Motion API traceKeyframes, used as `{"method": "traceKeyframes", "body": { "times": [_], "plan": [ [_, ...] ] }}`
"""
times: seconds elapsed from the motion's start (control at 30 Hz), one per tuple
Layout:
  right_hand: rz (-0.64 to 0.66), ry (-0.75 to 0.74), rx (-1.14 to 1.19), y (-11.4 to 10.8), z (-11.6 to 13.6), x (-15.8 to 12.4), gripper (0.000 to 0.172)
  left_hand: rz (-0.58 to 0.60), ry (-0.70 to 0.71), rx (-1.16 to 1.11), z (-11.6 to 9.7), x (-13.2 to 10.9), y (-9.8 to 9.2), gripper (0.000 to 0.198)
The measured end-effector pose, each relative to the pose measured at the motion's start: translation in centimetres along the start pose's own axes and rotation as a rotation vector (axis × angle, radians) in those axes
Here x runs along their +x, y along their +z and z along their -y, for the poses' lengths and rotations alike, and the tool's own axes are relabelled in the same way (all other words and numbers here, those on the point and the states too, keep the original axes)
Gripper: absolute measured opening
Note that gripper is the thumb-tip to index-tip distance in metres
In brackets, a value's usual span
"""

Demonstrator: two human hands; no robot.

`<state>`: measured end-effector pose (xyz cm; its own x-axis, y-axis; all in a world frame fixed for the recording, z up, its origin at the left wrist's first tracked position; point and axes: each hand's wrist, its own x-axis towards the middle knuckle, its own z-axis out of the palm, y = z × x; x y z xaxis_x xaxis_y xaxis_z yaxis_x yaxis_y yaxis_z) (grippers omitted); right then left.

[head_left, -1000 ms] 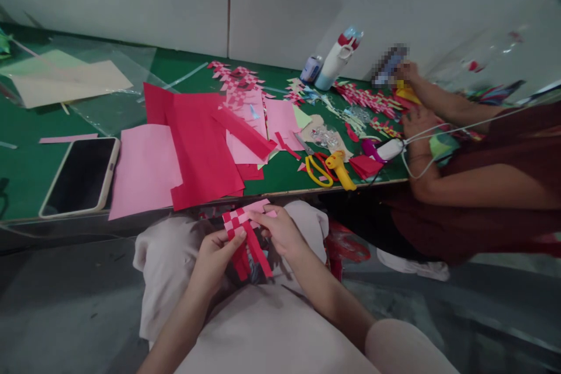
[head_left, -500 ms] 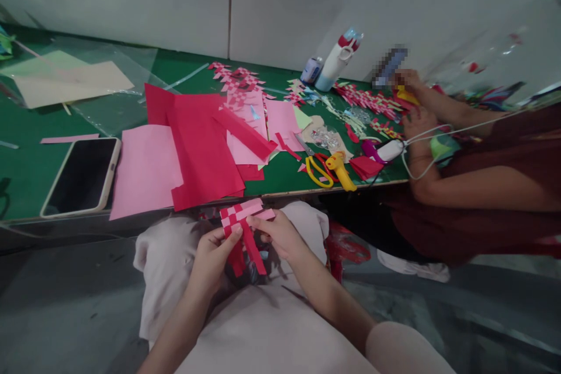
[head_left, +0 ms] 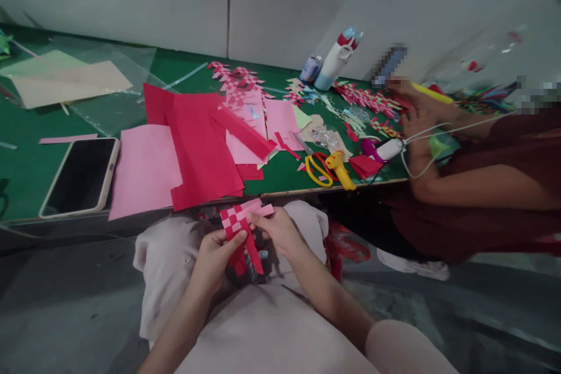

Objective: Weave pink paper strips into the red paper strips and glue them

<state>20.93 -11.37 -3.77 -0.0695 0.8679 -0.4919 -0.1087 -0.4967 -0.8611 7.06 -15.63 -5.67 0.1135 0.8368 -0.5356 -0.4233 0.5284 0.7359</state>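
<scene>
Fingers [head_left: 239, 238] of both hands pinch a checkered red-pink woven paper strip piece [head_left: 240, 223].

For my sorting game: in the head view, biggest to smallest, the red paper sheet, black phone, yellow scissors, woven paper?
1. Big red paper sheet.
2. Black smartphone.
3. Yellow-handled metal scissors and red-and-pink woven paper piece look alike; the weave, held nearer the camera, can't be ranked.
</scene>
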Motion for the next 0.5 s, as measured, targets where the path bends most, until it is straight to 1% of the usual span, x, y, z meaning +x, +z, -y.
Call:
{"method": "traceKeyframes", "body": {
  "times": [0.23,0.37,0.5],
  "plan": [
    [0.051,0.009,0.029,-0.01,0.21,-0.16,0.038,-0.010,0.006,-0.054,-0.73,-0.29,0.32,0.039],
    [0.035,-0.001,0.030,0.04,0.43,-0.22,0.038,0.033,-0.001,-0.120,-0.54,-0.15,0.20,0.036],
    [0.029,0.000,0.050,0.06,0.47,-0.01,0.037,0.024,-0.048,-0.138,-0.42,-0.24,0.13,0.036]
  ]
}}
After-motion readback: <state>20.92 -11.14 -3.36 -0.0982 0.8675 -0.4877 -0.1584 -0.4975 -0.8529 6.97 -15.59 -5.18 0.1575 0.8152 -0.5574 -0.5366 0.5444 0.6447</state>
